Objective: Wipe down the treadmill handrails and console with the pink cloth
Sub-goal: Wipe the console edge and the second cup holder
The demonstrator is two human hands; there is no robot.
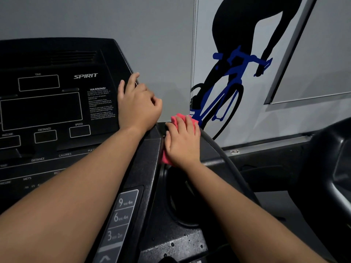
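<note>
**Desk:** Where is the pink cloth [178,118] lying?

**Photographer:** Under the right hand [182,143], whose 4 fingers are lying straight and slightly spread, pressing it flat where the console [57,111] is meeting the handrail [218,149]. Pink is showing past the fingertips and below the heel of the palm.

**Desk:** And the left hand [138,105]?

**Photographer:** It is resting up and to the left of that grip, fingers curling over the console's rim.

**Desk:** How is the cloth likely handling?

**Photographer:** Soft, light, bunching easily. Wrapping it round the tube, palm over its middle, is looking like the surest hold.
</note>
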